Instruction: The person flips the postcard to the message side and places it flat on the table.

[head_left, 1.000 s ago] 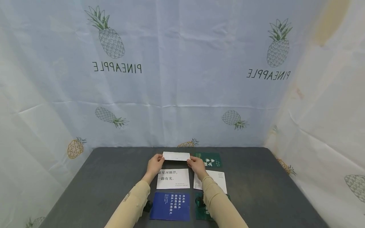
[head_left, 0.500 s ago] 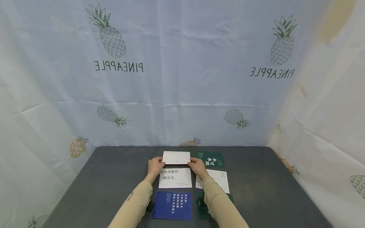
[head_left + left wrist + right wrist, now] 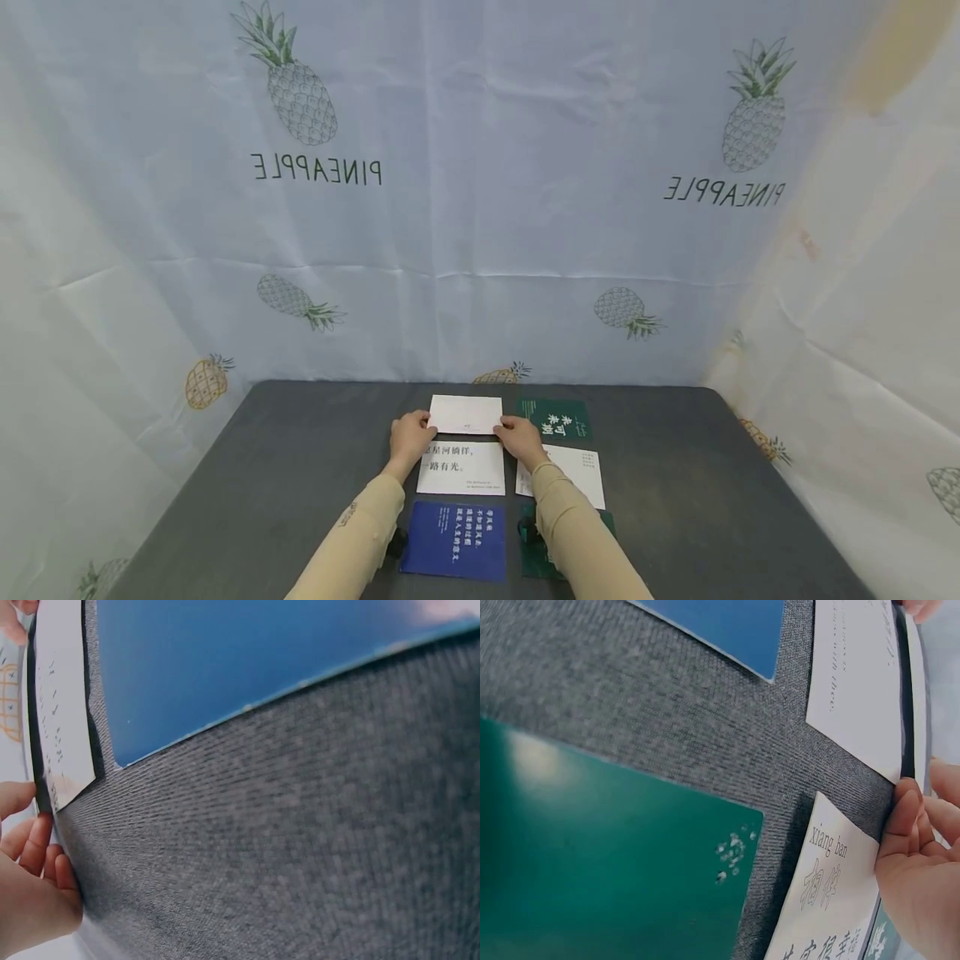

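A white card (image 3: pixel 467 412) with a small print near its front edge is at the back middle of the dark table. My left hand (image 3: pixel 409 438) pinches its left edge, and my right hand (image 3: pixel 522 441) pinches the right one. Just in front lies a white card with black Chinese characters (image 3: pixel 461 469). From the right wrist, the held card appears only as a thin pale strip (image 3: pixel 916 690) by the fingertips. Below my right hand (image 3: pixel 922 855) in that view is another white card printed "xiang ban" (image 3: pixel 829 870).
A blue card (image 3: pixel 453 542) lies in the front row. Beside it, a green card (image 3: pixel 540 560) is partly covered by my right sleeve. Another green card (image 3: pixel 555 419) lies at the back right. A pineapple-print cloth (image 3: pixel 465 208) hangs behind the table (image 3: pixel 300 483).
The white card between my hands has tilted from steep to nearly flat, its near edge coming down toward me. Both hands keep their pinch. The head view has shifted slightly.
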Available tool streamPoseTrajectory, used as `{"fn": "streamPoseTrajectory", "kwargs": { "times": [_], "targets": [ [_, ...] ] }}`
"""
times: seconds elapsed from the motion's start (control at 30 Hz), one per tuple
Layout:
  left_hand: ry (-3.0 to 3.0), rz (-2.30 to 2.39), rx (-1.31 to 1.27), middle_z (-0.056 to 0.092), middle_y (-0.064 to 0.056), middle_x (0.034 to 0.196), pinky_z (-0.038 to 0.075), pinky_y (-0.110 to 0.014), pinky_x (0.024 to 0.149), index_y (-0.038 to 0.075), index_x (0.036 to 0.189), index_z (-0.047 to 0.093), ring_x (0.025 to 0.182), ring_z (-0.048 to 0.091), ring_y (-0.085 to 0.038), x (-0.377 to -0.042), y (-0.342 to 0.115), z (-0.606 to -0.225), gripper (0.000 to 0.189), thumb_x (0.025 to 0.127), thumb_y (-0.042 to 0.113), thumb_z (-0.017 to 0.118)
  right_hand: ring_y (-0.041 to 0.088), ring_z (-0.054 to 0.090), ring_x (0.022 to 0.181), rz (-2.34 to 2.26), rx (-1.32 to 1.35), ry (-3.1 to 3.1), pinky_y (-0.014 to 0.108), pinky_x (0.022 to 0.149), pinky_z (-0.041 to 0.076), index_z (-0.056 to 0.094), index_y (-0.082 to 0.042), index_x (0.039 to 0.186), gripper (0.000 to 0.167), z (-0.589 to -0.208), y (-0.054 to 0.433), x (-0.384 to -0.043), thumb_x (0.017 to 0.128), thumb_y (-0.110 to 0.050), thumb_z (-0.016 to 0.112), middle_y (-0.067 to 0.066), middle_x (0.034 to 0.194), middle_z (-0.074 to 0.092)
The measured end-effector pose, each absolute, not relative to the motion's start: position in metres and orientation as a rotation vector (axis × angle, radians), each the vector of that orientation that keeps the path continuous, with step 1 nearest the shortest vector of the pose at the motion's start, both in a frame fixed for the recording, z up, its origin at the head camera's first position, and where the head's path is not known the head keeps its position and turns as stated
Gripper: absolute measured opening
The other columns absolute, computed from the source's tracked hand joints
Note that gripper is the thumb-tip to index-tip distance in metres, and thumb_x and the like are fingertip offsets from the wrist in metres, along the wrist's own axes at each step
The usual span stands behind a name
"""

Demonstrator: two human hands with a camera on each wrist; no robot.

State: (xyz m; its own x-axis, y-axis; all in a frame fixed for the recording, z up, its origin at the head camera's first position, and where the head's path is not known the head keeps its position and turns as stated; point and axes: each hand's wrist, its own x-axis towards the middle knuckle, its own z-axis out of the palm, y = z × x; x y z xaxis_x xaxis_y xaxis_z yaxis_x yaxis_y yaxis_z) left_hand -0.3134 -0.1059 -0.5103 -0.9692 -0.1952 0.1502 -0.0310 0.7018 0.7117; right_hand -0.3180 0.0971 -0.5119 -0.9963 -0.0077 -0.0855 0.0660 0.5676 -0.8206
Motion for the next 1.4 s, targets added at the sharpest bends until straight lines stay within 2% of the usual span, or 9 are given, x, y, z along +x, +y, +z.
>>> {"fn": "streamPoseTrajectory", "kwargs": {
  "times": [0.17, 0.43, 0.57, 0.8, 0.93, 1.2, 1.4],
  "targets": [
    [-2.692, -1.120, 0.198, 0.062, -0.011, 0.080, 0.034, -0.031, 0.063, -0.001, 0.107, 0.067, 0.076, 0.045, -0.023, -0.315, -0.105, -0.509, 0.030, 0.079, 0.011, 0.066, 0.035, 0.053, 0.120, -1.378, 0.072, 2.745, 0.047, 0.096, 0.044, 0.055, 0.002, 0.127, 0.041, -0.509, 0.096, -0.317, 0.092, -0.020, 0.055, 0.020, 0.130, 0.056],
    [-2.703, -1.121, 0.231, 0.062, -0.014, 0.088, 0.036, -0.034, 0.067, -0.001, 0.105, 0.068, 0.080, 0.047, -0.024, -0.314, -0.105, -0.513, 0.030, 0.079, 0.013, 0.066, 0.038, 0.049, 0.124, -1.340, 0.088, 2.768, 0.050, 0.099, 0.041, 0.056, 0.002, 0.125, 0.042, -0.508, 0.093, -0.317, 0.091, -0.022, 0.056, 0.020, 0.130, 0.056],
    [-2.701, -1.151, 0.251, 0.063, -0.014, 0.090, 0.038, -0.036, 0.068, -0.002, 0.104, 0.068, 0.082, 0.048, -0.024, -0.312, -0.105, -0.509, 0.029, 0.081, 0.014, 0.064, 0.036, 0.053, 0.119, -1.378, 0.096, 2.758, 0.049, 0.096, 0.043, 0.055, 0.002, 0.126, 0.042, -0.508, 0.092, -0.318, 0.091, -0.022, 0.057, 0.020, 0.127, 0.057],
    [-2.696, -1.190, 0.270, 0.067, -0.016, 0.091, 0.046, -0.041, 0.074, -0.003, 0.100, 0.067, 0.083, 0.056, -0.028, -0.309, -0.103, -0.499, 0.025, 0.083, 0.013, 0.061, 0.024, 0.064, 0.087, -1.425, 0.127, 2.763, 0.043, 0.084, 0.050, 0.049, 0.005, 0.129, 0.047, -0.506, 0.094, -0.320, 0.090, -0.020, 0.057, 0.019, 0.106, 0.065],
    [-2.682, -1.139, 0.251, 0.067, -0.017, 0.091, 0.049, -0.039, 0.070, -0.003, 0.097, 0.068, 0.078, 0.061, -0.027, -0.307, -0.100, -0.494, 0.024, 0.082, 0.013, 0.060, 0.018, 0.064, 0.076, -1.471, 0.113, 2.736, 0.041, 0.081, 0.050, 0.047, 0.006, 0.130, 0.048, -0.505, 0.096, -0.319, 0.091, -0.020, 0.056, 0.018, 0.100, 0.066],
    [-2.716, -1.123, 0.219, 0.069, -0.016, 0.096, 0.050, -0.040, 0.068, 0.000, 0.100, 0.068, 0.079, 0.063, -0.025, -0.313, -0.090, -0.481, 0.024, 0.088, 0.018, 0.057, 0.023, 0.064, 0.079, -1.510, 0.049, 2.718, 0.037, 0.070, 0.051, 0.046, 0.005, 0.130, 0.046, -0.492, 0.112, -0.319, 0.092, -0.020, 0.054, 0.021, 0.104, 0.063],
    [-2.735, -1.141, 0.153, 0.068, -0.013, 0.092, 0.048, -0.035, 0.064, 0.001, 0.098, 0.068, 0.076, 0.060, -0.022, -0.316, -0.070, -0.467, 0.024, 0.089, 0.020, 0.056, 0.031, 0.064, 0.090, -1.504, 0.071, 2.766, 0.038, 0.074, 0.052, 0.047, 0.005, 0.130, 0.044, -0.480, 0.137, -0.319, 0.094, -0.019, 0.053, 0.023, 0.111, 0.057]
  ]
}}
